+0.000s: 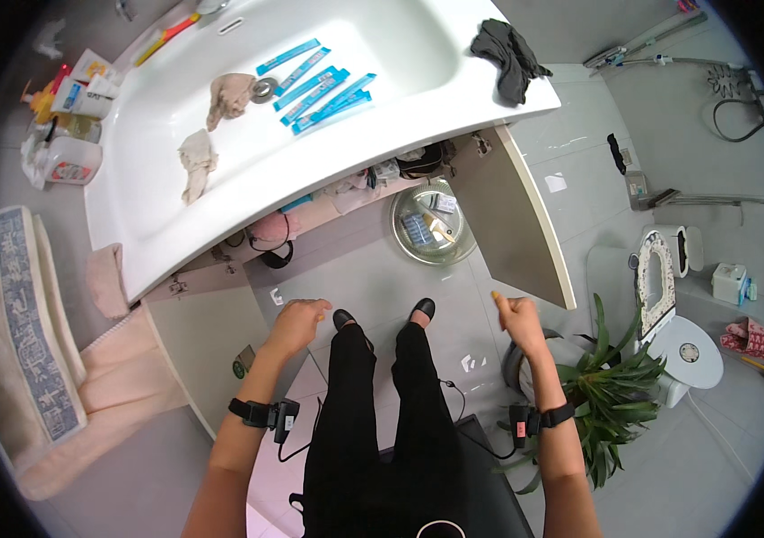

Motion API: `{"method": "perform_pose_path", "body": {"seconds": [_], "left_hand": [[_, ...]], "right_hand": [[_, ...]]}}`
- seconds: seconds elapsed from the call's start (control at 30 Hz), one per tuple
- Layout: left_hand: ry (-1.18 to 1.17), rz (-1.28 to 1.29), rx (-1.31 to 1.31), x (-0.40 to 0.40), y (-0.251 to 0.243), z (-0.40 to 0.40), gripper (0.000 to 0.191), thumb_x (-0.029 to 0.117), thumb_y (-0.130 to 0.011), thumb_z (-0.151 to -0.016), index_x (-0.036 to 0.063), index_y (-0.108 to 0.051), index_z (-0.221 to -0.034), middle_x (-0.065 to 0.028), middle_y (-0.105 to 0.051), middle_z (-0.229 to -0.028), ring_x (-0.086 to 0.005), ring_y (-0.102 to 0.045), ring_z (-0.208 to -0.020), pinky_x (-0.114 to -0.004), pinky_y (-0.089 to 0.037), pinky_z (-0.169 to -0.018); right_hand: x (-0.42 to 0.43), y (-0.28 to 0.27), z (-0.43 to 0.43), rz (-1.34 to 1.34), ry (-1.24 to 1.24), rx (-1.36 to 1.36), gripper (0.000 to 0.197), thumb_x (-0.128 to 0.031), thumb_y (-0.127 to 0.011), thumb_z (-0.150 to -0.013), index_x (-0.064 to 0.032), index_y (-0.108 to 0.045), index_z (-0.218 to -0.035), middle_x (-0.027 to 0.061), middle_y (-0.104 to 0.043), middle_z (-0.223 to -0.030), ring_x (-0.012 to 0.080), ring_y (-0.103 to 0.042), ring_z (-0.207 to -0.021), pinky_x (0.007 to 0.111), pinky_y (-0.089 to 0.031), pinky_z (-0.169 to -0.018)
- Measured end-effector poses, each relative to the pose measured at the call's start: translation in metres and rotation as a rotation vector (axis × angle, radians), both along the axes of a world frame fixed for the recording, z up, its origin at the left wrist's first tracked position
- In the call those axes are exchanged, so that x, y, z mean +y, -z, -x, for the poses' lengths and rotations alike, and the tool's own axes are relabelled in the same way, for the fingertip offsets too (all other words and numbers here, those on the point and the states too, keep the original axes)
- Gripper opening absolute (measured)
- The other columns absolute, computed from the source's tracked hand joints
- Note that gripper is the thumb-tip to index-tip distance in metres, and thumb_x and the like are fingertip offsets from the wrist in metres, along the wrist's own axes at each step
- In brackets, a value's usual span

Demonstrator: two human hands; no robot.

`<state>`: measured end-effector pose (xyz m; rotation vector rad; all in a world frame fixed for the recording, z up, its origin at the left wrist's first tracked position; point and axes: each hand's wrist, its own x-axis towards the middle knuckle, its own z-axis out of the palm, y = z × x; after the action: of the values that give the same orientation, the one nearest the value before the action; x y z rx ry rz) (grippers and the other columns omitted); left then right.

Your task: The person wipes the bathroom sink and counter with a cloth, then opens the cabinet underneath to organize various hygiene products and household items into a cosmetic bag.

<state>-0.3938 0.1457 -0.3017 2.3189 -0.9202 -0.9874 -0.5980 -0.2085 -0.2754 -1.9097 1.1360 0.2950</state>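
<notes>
My left hand hangs in the air between the left cabinet door and my left shoe. Its fingers are curled, with nothing visible in them. Near the lower corner of the right cabinet door, my right hand is curled too, one yellow-nailed digit sticking out; no object shows in it. Both doors stand open below the white washbasin. Inside the basin lie several blue stick packets and two beige crumpled cloths, one by the drain and one nearer me.
A dark cloth drapes over the basin's right rim. Bottles and tubes crowd its left end. On the floor stands a round clear basin holding small items. A spiky-leaved plant and a toilet are at right; towels hang left.
</notes>
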Motion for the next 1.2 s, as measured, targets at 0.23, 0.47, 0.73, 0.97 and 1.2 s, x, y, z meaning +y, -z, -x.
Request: {"method": "perform_pose_path", "body": {"seconds": [0.23, 0.47, 0.73, 0.97, 1.2], "left_hand": [[0.075, -0.167, -0.135, -0.039, 0.044, -0.001, 0.014, 0.015, -0.052, -0.088, 0.0059, -0.062, -0.089, -0.0171, -0.064, -0.073, -0.0358, -0.063, -0.071, -0.045, -0.048, -0.067], [0.378, -0.167, -0.353, -0.071, 0.089, -0.074, 0.043, 0.036, -0.053, -0.092, 0.0052, -0.061, -0.062, -0.0173, -0.059, -0.060, -0.0367, -0.060, -0.062, -0.047, -0.047, -0.060], [0.315, -0.060, -0.431, -0.118, 0.165, -0.103, 0.026, 0.028, -0.053, -0.093, 0.0045, -0.062, -0.098, -0.0168, -0.064, -0.099, -0.0350, -0.059, -0.092, -0.044, -0.046, -0.080], [0.023, 0.250, -0.732, -0.160, 0.214, -0.152, 0.037, 0.020, -0.056, -0.091, 0.0050, -0.050, -0.124, -0.0190, -0.054, -0.122, -0.0360, -0.052, -0.112, -0.042, -0.042, -0.096], [-0.073, 0.438, -1.074, -0.183, 0.259, -0.187, 0.052, 0.034, -0.064, -0.086, 0.0036, -0.051, -0.125, -0.0208, -0.043, -0.135, -0.0393, -0.040, -0.126, -0.046, -0.031, -0.107]], "right_hand": [[-0.007, 0.067, -0.006, -0.258, -0.597, -0.032, 0.025, -0.022, -0.057, -0.088, -0.0025, -0.064, -0.101, 0.0209, -0.067, -0.086, 0.0373, -0.065, -0.081, 0.042, -0.050, -0.073], [0.009, 0.154, -0.040, -0.180, -0.705, -0.084, 0.019, -0.017, -0.057, -0.083, -0.0038, -0.065, -0.094, 0.0178, -0.067, -0.088, 0.0360, -0.063, -0.085, 0.044, -0.049, -0.075], [-0.011, 0.250, -0.115, 0.016, -0.681, -0.183, 0.018, -0.014, -0.053, -0.084, -0.0011, -0.065, -0.084, 0.0226, -0.064, -0.080, 0.0411, -0.062, -0.078, 0.048, -0.049, -0.072], [-0.034, 0.260, -0.210, 0.239, -0.374, -0.398, 0.028, -0.022, -0.057, -0.087, 0.0028, -0.063, -0.076, 0.0235, -0.061, -0.072, 0.0433, -0.060, -0.070, 0.050, -0.047, -0.066], [-0.030, 0.281, -0.260, 0.950, -0.346, -0.843, 0.032, -0.029, -0.068, -0.080, -0.0062, -0.062, -0.102, 0.0190, -0.057, -0.106, 0.0351, -0.051, -0.101, 0.044, -0.042, -0.086]]}}
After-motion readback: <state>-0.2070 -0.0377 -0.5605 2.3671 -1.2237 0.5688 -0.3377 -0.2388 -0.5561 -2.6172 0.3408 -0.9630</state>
